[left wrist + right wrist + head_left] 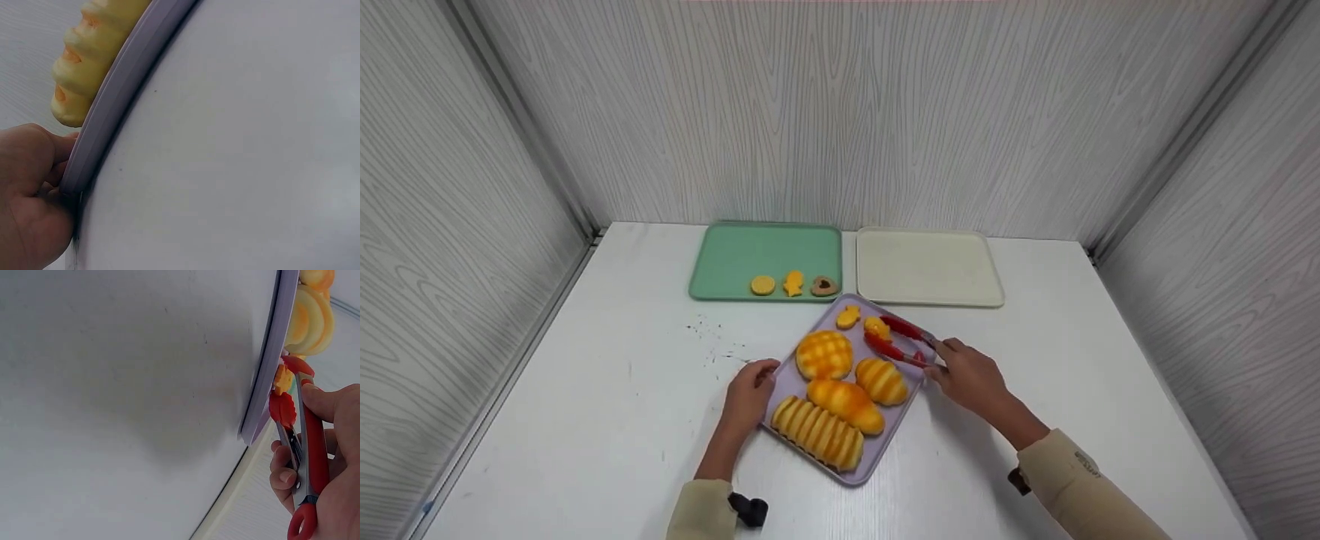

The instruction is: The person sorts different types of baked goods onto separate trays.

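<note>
On the table a purple tray [791, 386] lies turned at an angle. My left hand [747, 396] grips its left edge, fingers at the rim [101, 121]. My right hand [973, 379] holds red-tipped tongs [883, 346], their jaws spread around a small yellow-orange piece [877, 328] at the tray's far end. Beside that piece is a fish-shaped biscuit [848, 317]. Closer to me on the tray are a round checked bun [824, 355], a striped croissant-like roll [881, 382], a smooth oblong bread [847, 405] and a ridged loaf [818, 433].
Behind the purple tray, a green tray [765, 247] holds a round biscuit [763, 285], a yellow fish-shaped biscuit [793, 283] and a brown heart-shaped biscuit [824, 286]. A cream tray [930, 266] sits to its right. Wood-grain panels [840, 112] enclose the white table's back and sides.
</note>
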Available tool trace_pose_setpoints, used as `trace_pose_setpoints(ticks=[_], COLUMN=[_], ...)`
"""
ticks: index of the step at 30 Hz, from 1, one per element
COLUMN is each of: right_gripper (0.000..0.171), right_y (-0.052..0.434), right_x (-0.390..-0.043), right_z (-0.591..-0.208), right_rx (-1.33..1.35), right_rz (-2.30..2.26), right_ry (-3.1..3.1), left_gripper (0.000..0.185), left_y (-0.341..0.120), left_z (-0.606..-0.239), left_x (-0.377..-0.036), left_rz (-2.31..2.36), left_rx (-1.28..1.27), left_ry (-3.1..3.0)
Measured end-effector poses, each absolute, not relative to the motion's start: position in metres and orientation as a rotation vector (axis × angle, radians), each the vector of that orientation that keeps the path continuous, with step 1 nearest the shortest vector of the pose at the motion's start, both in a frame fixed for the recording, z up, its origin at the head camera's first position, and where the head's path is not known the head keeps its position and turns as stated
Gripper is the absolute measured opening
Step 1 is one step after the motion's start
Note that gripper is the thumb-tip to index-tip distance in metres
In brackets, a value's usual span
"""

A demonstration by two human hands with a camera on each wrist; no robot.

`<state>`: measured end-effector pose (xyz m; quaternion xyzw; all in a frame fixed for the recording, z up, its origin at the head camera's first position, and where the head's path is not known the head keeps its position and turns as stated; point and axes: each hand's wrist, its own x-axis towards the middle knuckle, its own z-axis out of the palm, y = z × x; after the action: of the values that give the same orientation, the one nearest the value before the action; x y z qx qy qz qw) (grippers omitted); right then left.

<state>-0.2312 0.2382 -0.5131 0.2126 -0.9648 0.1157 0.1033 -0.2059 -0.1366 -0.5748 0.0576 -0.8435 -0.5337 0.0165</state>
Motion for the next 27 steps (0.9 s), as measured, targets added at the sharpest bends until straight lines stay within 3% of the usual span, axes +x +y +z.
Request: trace_pose_setpoints(ticks=[16,27], right_gripper=[0.05,0.05], right_y=[0.234,0.202], right_x=[-0.231,-0.259], right_z=[-0.518,-0.503], right_rx=[0.647,0.581], right_rz=[0.356,0.421], right_ry=[-2.751,-2.787], left_gripper=[0.029,0.03], left_y=[-0.135,-0.137], left_z=[-0.573,-0.574], left_x=[-0.204,-0.205], left_rz=[-1.632,-1.655], left_rx=[0.148,0.138], left_ry=[-2.612,-2.608])
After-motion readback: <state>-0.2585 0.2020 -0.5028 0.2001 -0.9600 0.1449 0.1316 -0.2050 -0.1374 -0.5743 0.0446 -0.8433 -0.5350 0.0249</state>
